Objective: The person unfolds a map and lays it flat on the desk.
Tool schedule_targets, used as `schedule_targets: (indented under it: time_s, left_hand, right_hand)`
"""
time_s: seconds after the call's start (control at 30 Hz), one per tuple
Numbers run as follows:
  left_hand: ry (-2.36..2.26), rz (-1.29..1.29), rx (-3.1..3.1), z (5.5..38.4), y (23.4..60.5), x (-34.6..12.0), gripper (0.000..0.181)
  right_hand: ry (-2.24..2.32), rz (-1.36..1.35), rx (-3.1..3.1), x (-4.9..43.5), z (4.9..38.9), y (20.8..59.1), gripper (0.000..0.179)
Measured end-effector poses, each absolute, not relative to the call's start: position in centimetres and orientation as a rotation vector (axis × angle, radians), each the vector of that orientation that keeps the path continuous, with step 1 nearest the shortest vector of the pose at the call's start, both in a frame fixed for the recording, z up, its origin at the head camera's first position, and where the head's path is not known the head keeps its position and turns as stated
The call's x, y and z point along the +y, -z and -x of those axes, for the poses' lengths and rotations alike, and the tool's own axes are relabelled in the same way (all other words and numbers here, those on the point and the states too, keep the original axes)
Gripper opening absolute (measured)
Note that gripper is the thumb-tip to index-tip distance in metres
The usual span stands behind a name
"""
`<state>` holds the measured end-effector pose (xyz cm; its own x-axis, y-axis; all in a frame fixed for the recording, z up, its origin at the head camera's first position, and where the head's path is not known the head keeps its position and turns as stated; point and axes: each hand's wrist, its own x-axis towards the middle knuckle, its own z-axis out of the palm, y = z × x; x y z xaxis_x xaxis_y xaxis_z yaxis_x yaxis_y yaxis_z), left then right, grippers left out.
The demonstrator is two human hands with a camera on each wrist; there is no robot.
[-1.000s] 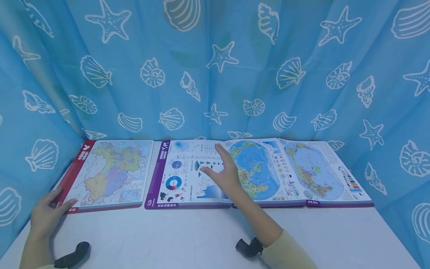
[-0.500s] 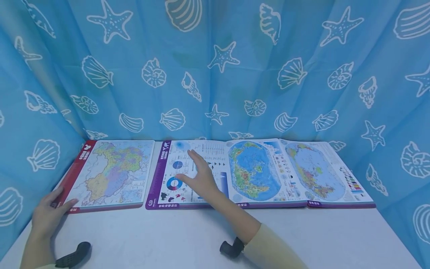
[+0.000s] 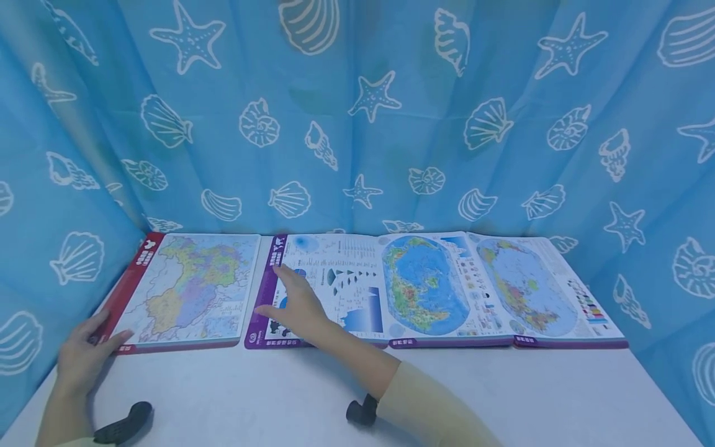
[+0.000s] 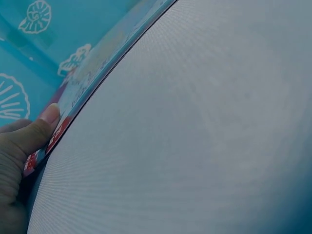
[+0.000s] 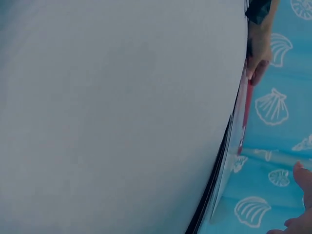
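A red-edged folded map of China (image 3: 190, 282) lies flat at the left of the table. My left hand (image 3: 80, 357) grips its front left corner, thumb (image 4: 41, 129) on top and fingers along the red side. To its right, a purple-edged world map (image 3: 427, 288) is spread out in three joined panels. Over its leftmost panel hovers my right hand (image 3: 298, 307), fingers and thumb spread apart with nothing between them. That hand hides part of the charts and the purple strip. In the right wrist view, only parts of its fingers (image 5: 304, 187) show at the right edge.
A blue curtain (image 3: 380, 149) with white shells and starfish hangs right behind the maps and along both sides. The white table (image 3: 251, 397) stretches in front of them. A black wrist mount (image 3: 125, 425) sits at the left wrist, another (image 3: 362, 411) at the right.
My right hand has swept left across the world map, from near its middle panel to its purple left strip, fingers still spread. The left hand stays at the red map's corner.
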<state>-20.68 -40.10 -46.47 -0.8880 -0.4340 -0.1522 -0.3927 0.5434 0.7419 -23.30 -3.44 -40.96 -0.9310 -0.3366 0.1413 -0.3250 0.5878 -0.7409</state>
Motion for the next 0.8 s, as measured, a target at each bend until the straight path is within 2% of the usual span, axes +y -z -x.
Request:
schedule_targets:
  time_s: [0.27, 0.53, 0.8]
  left_hand:
    - [1.341, -0.763, -2.659, 20.7, 46.6, -40.0, 0.086]
    - [1.331, -0.784, -2.663, 20.6, 46.5, -40.2, 0.09]
    - [1.294, -0.746, -2.669, 20.7, 46.7, -40.2, 0.086]
  right_hand:
    - [1.171, 0.573, 2.769, -6.0, 22.5, 41.4, 0.081]
    - [1.12, 0.543, 2.741, -7.9, 23.2, 42.3, 0.084]
    - [0.949, 0.565, 2.739, -9.4, 24.3, 43.2, 0.09]
